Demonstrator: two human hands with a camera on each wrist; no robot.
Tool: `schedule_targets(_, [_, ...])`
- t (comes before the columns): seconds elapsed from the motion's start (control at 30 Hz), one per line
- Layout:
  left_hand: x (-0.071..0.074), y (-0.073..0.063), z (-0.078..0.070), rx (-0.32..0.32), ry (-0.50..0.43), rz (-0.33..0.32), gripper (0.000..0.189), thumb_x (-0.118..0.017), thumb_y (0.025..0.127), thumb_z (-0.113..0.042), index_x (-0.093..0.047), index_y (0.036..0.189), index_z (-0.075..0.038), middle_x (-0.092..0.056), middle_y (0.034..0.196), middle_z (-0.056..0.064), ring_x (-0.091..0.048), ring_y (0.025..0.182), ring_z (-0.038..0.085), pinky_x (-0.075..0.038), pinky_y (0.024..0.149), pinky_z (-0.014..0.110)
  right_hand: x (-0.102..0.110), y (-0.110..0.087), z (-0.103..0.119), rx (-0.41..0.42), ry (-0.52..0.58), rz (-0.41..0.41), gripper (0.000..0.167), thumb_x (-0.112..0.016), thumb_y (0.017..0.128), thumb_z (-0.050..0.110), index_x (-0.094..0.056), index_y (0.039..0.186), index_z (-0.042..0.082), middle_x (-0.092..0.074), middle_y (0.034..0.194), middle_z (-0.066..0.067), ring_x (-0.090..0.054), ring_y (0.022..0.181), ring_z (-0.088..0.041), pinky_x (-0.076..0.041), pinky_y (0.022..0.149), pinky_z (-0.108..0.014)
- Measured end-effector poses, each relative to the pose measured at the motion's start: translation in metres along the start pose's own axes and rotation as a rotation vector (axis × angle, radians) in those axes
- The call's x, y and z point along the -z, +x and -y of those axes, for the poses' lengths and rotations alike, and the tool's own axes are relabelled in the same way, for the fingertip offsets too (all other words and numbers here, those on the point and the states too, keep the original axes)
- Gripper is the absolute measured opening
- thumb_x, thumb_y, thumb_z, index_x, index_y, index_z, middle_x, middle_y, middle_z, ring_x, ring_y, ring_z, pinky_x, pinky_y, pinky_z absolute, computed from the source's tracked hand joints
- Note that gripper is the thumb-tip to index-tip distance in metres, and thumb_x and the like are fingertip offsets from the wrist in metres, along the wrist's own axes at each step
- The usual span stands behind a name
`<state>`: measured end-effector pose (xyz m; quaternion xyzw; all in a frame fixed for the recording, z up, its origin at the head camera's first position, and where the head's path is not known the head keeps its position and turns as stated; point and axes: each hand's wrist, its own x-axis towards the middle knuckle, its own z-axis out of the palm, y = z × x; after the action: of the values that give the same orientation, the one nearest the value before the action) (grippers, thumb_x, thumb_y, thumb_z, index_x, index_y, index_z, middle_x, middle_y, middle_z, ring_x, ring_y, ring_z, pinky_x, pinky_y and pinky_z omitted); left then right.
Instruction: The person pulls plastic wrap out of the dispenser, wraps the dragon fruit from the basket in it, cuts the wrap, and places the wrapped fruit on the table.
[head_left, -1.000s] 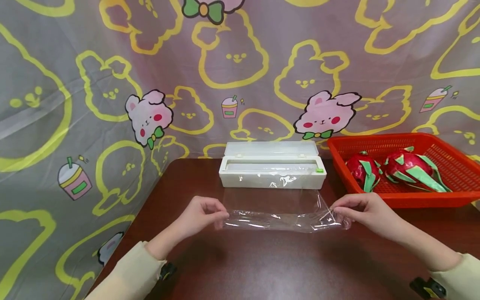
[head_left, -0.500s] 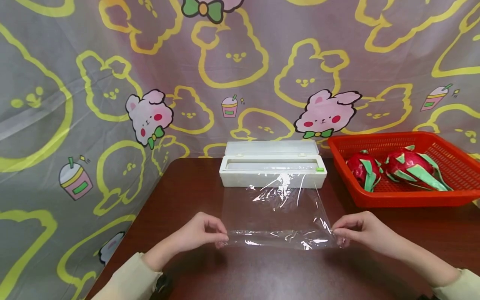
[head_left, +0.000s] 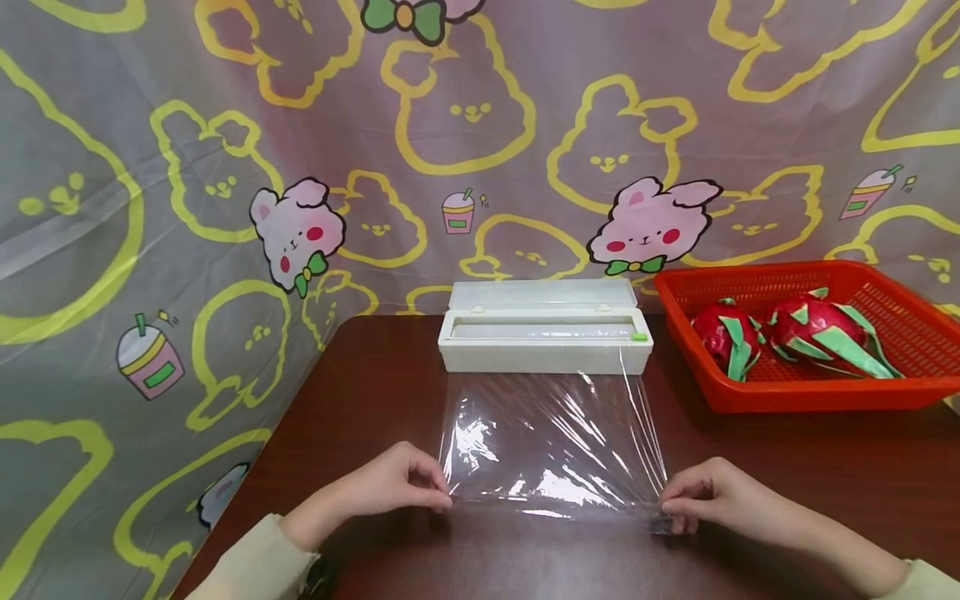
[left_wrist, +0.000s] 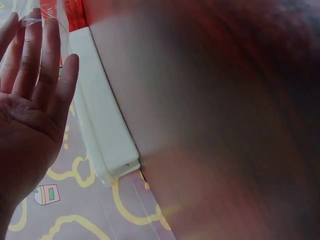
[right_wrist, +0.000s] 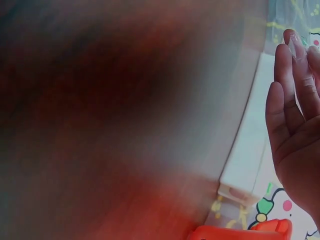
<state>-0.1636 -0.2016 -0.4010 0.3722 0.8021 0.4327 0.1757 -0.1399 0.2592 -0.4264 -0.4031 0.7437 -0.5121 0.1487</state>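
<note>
A sheet of clear cling film (head_left: 555, 442) stretches from a white cling film dispenser (head_left: 546, 358) toward the front of the table. My left hand (head_left: 397, 483) pinches the film's front left corner between thumb and fingers. At the front right corner my right hand (head_left: 723, 500) pinches the film, which bunches a little under the fingertips. The dispenser's lid (head_left: 543, 296) stands raised at the back, and the roll (head_left: 543, 331) shows inside. In the left wrist view, a bit of film (left_wrist: 32, 21) lies at the fingertips of the left hand (left_wrist: 32, 95).
A red plastic basket (head_left: 825, 400) stands at the back right, holding two red dragon fruits (head_left: 727, 337) with green scales. A slide cutter (head_left: 639, 337), green, sits at the dispenser's right end. Patterned cloth (head_left: 480, 108) hangs behind and left of the brown table (head_left: 525, 558).
Both hands have moved toward the front of the table, drawing more film out of the dispenser. The sheet is now longer and more taut. The dispenser and basket have stayed put.
</note>
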Motion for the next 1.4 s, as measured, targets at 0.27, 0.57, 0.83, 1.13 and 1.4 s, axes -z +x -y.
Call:
schedule_targets(0.27, [-0.006,-0.003,0.003,-0.086,0.087,0.061,0.008,-0.076,0.085,-0.017,-0.075,0.079,-0.013,-0.067,0.074,-0.013,-0.055,0.068,-0.005,-0.051,0.066,0.020,-0.004,0.000,-0.005,-0.014,-0.028,0.032,0.011,-0.064,0.092,0.002,-0.073,0.097,0.006,-0.071,0.077,0.000,-0.065,0.063,-0.013,-0.054,0.052,-0.031])
schedule_targets(0.57, [-0.010,-0.005,0.009,-0.192,0.142,0.124,0.009,-0.077,0.084,-0.017,-0.074,0.078,-0.011,-0.068,0.080,-0.011,-0.060,0.077,-0.003,-0.053,0.072,0.021,-0.013,0.000,-0.009,0.036,-0.116,0.100,0.010,-0.067,0.091,0.011,-0.076,0.096,0.013,-0.071,0.084,0.006,-0.057,0.072,0.003,-0.053,0.057,-0.024])
schedule_targets(0.83, [-0.013,-0.007,0.011,-0.204,0.174,0.139,0.009,-0.077,0.084,-0.016,-0.073,0.077,-0.011,-0.067,0.082,-0.009,-0.060,0.079,-0.002,-0.053,0.071,0.024,-0.014,0.003,-0.007,0.052,-0.093,0.166,0.012,-0.066,0.092,0.011,-0.076,0.097,0.015,-0.066,0.082,0.009,-0.053,0.073,0.005,-0.051,0.059,-0.022])
schedule_targets(1.13, [-0.014,-0.007,0.012,-0.192,0.226,0.148,0.007,-0.077,0.084,-0.019,-0.074,0.079,-0.015,-0.066,0.084,-0.011,-0.058,0.082,-0.003,-0.049,0.076,0.020,-0.014,0.002,-0.007,0.030,-0.089,0.185,0.011,-0.067,0.092,0.013,-0.077,0.096,0.014,-0.067,0.084,0.011,-0.056,0.075,0.003,-0.052,0.061,-0.023])
schedule_targets(1.4, [-0.014,-0.012,0.008,-0.135,0.285,0.162,0.009,-0.077,0.084,-0.025,-0.076,0.078,-0.019,-0.062,0.088,-0.018,-0.053,0.088,-0.003,-0.044,0.079,0.018,-0.015,0.003,-0.005,-0.008,-0.039,0.193,0.018,-0.063,0.094,0.011,-0.077,0.083,0.015,-0.062,0.074,0.003,-0.052,0.071,0.004,-0.046,0.056,-0.016])
